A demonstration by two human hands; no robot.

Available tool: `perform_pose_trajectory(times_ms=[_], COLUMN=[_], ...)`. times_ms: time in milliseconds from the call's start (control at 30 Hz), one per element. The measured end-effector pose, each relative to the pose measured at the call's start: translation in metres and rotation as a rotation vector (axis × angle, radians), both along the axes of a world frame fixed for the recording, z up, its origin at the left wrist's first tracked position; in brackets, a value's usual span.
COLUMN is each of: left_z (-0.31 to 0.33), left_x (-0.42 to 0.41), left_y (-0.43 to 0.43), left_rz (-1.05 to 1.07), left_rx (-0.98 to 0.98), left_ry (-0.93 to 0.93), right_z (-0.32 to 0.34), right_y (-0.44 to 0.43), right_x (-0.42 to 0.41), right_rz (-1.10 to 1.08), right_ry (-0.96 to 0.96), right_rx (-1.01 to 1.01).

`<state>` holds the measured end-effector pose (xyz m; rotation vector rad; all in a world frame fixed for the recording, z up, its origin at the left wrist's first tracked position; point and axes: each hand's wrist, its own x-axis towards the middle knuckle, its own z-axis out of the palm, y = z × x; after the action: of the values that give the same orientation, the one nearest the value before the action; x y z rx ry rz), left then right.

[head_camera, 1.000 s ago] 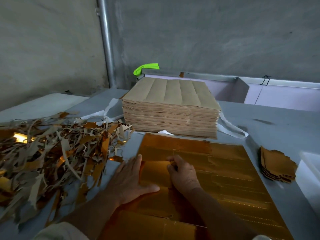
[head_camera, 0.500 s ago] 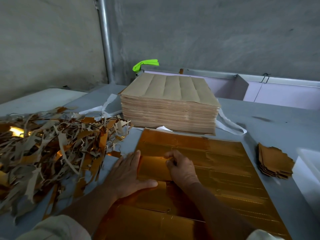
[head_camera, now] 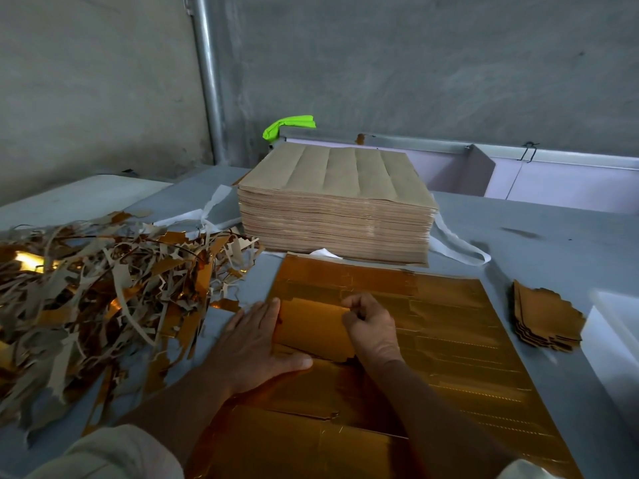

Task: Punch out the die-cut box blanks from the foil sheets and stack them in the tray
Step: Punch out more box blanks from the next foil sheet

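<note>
on the grey surface [head_camera: 553, 257], the foil sheet [head_camera: 449, 340] lies flat. left hand [head_camera: 256, 344] presses it, fingers straight; right hand [head_camera: 371, 326] pinches a partly freed blank [head_camera: 311, 326]. step: punching out. next move likely calls for tearing the remaining nicks cleanly.

On our left the scrap heap [head_camera: 96, 299] covers the table [head_camera: 539, 243] right up to the foil sheet [head_camera: 449, 340], so no flat way lies there. Ahead, the tall stack of sheets [head_camera: 335, 216] walls off the sheet's far edge. Our left grip [head_camera: 256, 344], pressed flat, and our right grip [head_camera: 371, 326], pinching a box blank [head_camera: 311, 326], take up the sheet's near left part. Rightward we have bare table between the sheet and the pile of blanks [head_camera: 546, 319], the white tray [head_camera: 619, 326] just beyond.
</note>
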<state>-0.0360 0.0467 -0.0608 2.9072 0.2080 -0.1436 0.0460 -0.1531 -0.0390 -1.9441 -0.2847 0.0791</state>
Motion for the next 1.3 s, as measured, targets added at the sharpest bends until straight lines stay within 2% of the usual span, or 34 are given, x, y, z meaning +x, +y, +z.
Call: perform_pose_trajectory(times_ms=[400,700,900,1133,1300], left_z=[-0.003,0.0,0.004,0.005,0.001], left_x=[0.003,0.002,0.003,0.002,0.004], left_y=[0.003,0.001,0.0,0.0,0.002], left_rz=[-0.01,-0.001,0.008,0.014,0.028], left_rx=[0.054,0.057,0.052,0.066,0.041], left_ry=[-0.006,0.011,0.051,0.07,0.037], right_z=[0.017,0.031,0.044,0.064,0.06], right_y=[0.004,-0.032,-0.085,-0.16,-0.198], right_x=[0.006,0.028,0.046,0.06,0.084], right_rz=[0.151,0.143,-0.103,-0.423,-0.568], right_ry=[-0.064,0.067,0.06,-0.031,0.023], right_rx=[-0.19,-0.206,-0.181,-0.252,-0.49])
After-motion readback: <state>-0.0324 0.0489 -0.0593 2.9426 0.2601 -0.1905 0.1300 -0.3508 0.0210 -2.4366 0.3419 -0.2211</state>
